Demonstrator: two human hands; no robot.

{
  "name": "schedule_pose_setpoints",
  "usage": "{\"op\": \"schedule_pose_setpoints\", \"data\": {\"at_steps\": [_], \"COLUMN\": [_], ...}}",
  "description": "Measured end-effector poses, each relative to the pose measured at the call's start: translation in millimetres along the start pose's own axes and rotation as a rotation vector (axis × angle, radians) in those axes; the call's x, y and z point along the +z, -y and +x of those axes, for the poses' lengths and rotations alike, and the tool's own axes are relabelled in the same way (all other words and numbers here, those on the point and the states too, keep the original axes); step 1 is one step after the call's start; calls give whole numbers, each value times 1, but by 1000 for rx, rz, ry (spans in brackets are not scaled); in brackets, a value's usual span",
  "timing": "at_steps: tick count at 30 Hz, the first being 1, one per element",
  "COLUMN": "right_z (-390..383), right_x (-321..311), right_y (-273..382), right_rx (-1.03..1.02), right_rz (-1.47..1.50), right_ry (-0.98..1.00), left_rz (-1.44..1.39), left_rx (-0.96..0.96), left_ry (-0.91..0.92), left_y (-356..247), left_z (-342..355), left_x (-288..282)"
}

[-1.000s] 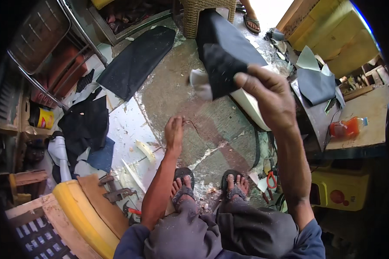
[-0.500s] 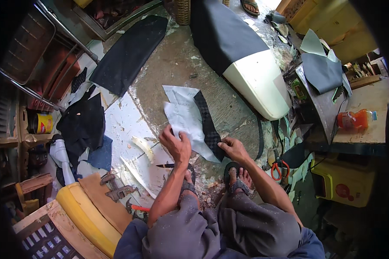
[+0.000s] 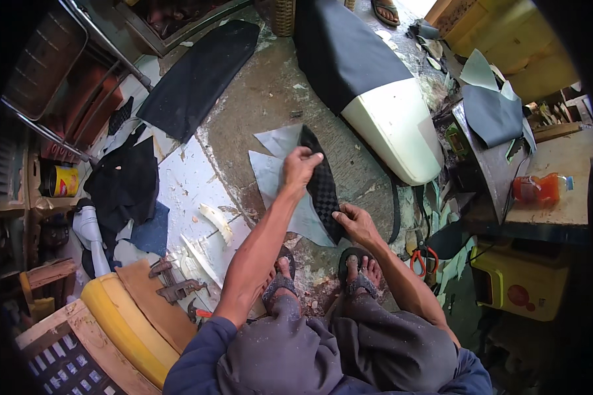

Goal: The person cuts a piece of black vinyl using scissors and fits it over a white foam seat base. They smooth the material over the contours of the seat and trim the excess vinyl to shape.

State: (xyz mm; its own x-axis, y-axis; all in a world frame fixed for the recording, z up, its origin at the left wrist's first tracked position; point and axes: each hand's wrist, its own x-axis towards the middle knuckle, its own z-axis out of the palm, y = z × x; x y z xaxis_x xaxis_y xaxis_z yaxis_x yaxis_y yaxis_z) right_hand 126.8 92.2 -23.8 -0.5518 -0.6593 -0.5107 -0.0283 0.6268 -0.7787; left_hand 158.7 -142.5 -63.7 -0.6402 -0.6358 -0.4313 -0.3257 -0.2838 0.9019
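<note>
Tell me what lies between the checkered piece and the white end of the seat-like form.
Concrete floor lies between the checkered piece and the seat-like form's white end, as the head view shows.

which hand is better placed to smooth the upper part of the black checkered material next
Likely the left hand: it lies on the upper part of the checkered material, while the right hand is lower, at its right edge.

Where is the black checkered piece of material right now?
In the head view, the checkered piece is near the centre, ahead of the feet, left hand at its upper part and right hand at its lower end.
</note>
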Motion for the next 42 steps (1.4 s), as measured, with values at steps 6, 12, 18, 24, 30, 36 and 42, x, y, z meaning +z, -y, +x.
{"op": "schedule_pose_setpoints", "data": {"at_steps": [6, 12, 18, 24, 30, 36, 42], "right_z": [-9, -14, -19, -31, -20, -11, -12], "right_x": [-27, -24, -44, -34, -37, -59, -57], "right_y": [10, 0, -20, -8, 32, 9, 6], "right_rx": [-33, -164, -155, -582, -107, -196, -269], "right_rz": [-60, -217, -146, -729, 82, -429, -498], "right_ry": [138, 187, 249, -210, 353, 386, 373], "left_rz": [-647, -947, -928, -1085, -1078, -792, -318], "left_rx": [117, -218, -294, -422, -346, -555, -203], "left_ry": [20, 91, 128, 365, 481, 189, -12], "left_y": [-8, 49, 53, 29, 30, 50, 85], "left_z": [-72, -103, -99, -137, -168, -141, -113], "left_x": [-49, -68, -70, -44, -34, -37, -38]}}
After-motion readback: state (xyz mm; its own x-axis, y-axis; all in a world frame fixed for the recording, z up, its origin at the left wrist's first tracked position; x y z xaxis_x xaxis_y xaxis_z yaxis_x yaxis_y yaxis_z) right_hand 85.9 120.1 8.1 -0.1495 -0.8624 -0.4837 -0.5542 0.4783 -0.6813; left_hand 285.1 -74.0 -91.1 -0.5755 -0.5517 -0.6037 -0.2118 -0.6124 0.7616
